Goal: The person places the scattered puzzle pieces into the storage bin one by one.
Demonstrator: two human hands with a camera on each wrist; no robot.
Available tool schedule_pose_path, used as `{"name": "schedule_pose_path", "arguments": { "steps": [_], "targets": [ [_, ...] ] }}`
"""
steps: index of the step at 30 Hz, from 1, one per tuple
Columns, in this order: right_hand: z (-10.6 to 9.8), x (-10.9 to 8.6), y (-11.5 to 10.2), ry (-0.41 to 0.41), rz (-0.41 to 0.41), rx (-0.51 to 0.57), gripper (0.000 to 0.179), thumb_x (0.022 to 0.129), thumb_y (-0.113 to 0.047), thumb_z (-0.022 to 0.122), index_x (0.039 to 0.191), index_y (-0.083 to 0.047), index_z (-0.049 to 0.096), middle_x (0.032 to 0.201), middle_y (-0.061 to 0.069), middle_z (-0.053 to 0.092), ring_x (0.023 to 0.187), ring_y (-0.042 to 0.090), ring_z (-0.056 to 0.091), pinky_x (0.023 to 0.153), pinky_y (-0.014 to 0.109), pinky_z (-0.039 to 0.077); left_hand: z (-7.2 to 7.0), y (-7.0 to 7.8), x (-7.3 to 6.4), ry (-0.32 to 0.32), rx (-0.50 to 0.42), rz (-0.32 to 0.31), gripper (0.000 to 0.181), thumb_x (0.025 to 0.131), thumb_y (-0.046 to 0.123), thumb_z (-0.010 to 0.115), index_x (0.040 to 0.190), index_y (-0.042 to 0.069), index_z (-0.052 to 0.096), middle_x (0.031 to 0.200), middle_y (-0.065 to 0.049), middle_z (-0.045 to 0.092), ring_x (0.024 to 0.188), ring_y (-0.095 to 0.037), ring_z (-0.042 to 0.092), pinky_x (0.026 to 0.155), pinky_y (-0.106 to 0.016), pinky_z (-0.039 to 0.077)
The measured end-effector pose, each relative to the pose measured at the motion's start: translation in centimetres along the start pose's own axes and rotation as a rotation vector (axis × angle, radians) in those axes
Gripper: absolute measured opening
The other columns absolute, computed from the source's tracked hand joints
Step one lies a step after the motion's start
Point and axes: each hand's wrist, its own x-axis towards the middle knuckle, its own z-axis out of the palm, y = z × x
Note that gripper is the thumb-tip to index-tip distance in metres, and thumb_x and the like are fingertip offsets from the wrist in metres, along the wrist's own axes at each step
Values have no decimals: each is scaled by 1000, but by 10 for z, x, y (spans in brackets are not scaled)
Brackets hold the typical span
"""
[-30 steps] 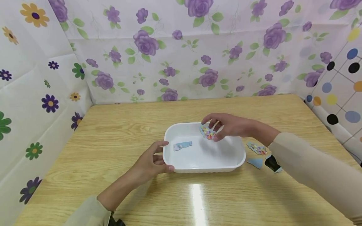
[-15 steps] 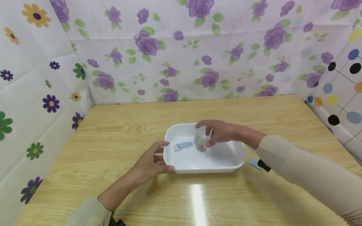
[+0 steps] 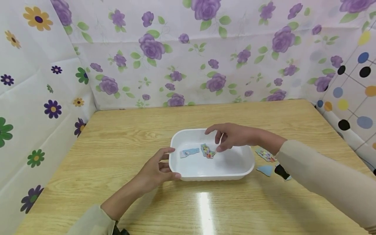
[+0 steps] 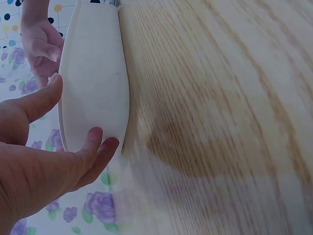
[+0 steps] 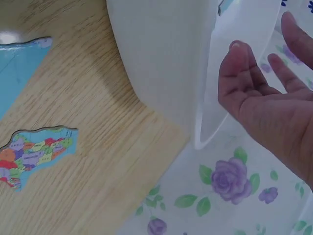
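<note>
A white plastic tray (image 3: 214,178) sits mid-table. At its left end my left hand (image 3: 155,165) holds it, with the thumb at the near corner and a finger over the rim; the left wrist view shows other fingertips (image 4: 108,145) against the outer wall. Inside the tray lie a pale-blue piece (image 3: 189,152) and a many-coloured map puzzle piece (image 3: 207,151). My right hand (image 3: 235,135) hovers over the tray's right half, its fingers loosely bent and nothing between them. Its thumb tip is right beside the coloured piece.
Right of the tray, on the wooden table (image 3: 123,137), lie another coloured map piece (image 3: 265,154), a light-blue piece (image 3: 265,170) and a black piece with pale edges (image 3: 282,172), close to the right sleeve (image 3: 320,176). Flower-printed sheeting (image 3: 164,78) rises behind the table.
The right hand has lowered the coloured map piece into the tray, beside the pale-blue one, and let go of it. The left hand has stayed at the tray's left end.
</note>
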Motion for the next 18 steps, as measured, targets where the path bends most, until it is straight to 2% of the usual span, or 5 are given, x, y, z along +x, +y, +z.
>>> {"name": "schedule_pose_path", "arguments": {
  "steps": [5, 8, 12, 18],
  "targets": [
    [-9, -9, 2, 40, -46, -3, 62, 87, -19, 74, 141, -22, 45, 121, 13, 55, 106, 26, 58, 85, 38, 51, 0, 1, 0, 2, 5, 0, 86, 76, 8, 82, 146, 11, 31, 138, -23, 40, 114, -36, 58, 87, -34, 55],
    [-13, -14, 5, 48, -62, -4, 63, 87, -18, 73, 142, -19, 44, 122, 14, 55, 107, 27, 58, 87, 40, 51, 0, 1, 0, 5, 7, -2, 86, 76, 7, 81, 146, 12, 31, 138, -23, 40, 114, -36, 58, 87, -34, 55],
    [-18, -20, 11, 60, -54, -2, 62, 88, -15, 72, 143, -18, 44, 123, 14, 55, 109, 30, 57, 89, 41, 50, 0, 1, 0, 5, 8, -4, 86, 76, 7, 82, 146, 11, 31, 138, -23, 41, 113, -35, 58, 87, -34, 55],
    [-29, -34, 24, 129, -50, -22, 59, 90, -13, 70, 142, -21, 44, 125, 15, 54, 113, 35, 55, 89, 42, 52, 1, 1, 0, 1, 11, -1, 87, 75, 8, 82, 146, 11, 31, 138, -23, 41, 113, -35, 58, 87, -34, 55]
  ]
}}
